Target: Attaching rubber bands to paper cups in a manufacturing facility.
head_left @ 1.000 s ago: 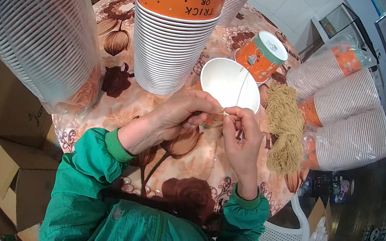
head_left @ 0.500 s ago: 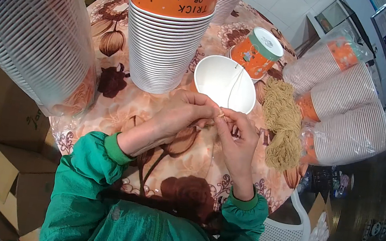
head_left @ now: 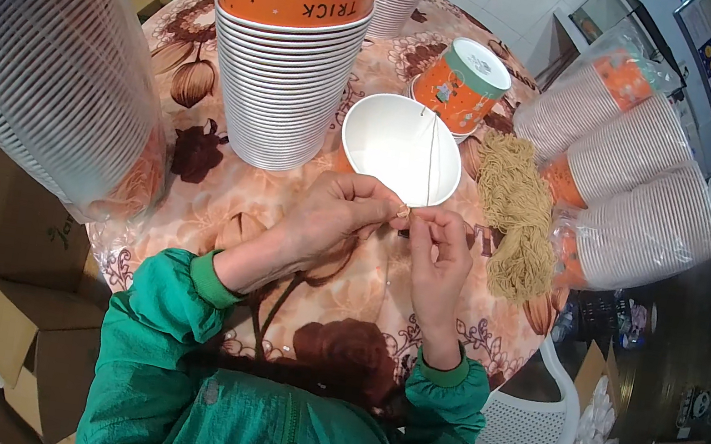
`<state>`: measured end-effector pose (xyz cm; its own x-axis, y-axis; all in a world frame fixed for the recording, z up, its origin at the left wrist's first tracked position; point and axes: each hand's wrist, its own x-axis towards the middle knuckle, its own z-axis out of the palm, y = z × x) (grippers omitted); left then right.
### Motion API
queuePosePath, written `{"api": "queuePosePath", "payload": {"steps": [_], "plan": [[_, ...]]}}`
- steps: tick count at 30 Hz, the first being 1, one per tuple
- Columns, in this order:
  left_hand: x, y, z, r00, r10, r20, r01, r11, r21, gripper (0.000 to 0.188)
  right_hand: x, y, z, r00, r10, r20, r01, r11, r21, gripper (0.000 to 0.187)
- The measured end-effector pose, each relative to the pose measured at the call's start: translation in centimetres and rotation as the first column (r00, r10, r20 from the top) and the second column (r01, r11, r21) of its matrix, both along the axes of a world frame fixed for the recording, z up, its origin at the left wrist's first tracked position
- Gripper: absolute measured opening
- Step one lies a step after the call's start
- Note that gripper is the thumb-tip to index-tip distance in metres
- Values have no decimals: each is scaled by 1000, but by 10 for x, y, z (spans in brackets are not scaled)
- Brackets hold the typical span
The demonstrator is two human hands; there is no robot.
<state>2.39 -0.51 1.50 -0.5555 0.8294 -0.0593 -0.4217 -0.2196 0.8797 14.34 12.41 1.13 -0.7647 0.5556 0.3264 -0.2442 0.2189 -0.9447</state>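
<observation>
Both hands meet just in front of a white-lined paper bucket (head_left: 398,150), tilted with its open mouth toward me. A thin cord (head_left: 430,158) runs from its far rim across the mouth to my fingers. My left hand (head_left: 333,219) is closed, pinching the cord's end between thumb and forefinger. Beside it, my right hand (head_left: 439,267) pinches at the same spot; its fingertips nearly touch the left ones. The exact shape of the cord there is hidden by the fingers. To the right lies a skein of tan cord (head_left: 514,218).
A tall stack of orange and white buckets (head_left: 278,91) rises behind my left hand, with a bagged stack (head_left: 73,79) farther left. An upturned orange bucket (head_left: 458,86) stands behind the open one. Bagged stacks (head_left: 640,228) lie right. A white chair (head_left: 531,432) and cardboard boxes (head_left: 23,292) flank the table.
The view has shifted slightly, so the table's objects appear farther left. Both hands still pinch the cord, with small finger movements; the right fingertips have drawn slightly away from the left.
</observation>
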Motion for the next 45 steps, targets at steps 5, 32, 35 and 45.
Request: {"api": "queuePosePath", "payload": {"steps": [5,32,35,45], "plan": [[15,4,-6,985,109,-135,-110,994,-1,14,2,7,-11,989,-147,8,130,898,421,8],[-6,-7,6,-127,177,-976,-260,944,205,20,9,15,-13,997,37,73,-64,911,408,8],[-6,-6,1,-105,178,-978,-257,945,200,17,10,14,-10,992,103,73,-121,943,311,8],[-7,-4,0,-3,213,-977,-248,946,207,15,9,20,-15,984,180,6,-177,963,203,12]]}}
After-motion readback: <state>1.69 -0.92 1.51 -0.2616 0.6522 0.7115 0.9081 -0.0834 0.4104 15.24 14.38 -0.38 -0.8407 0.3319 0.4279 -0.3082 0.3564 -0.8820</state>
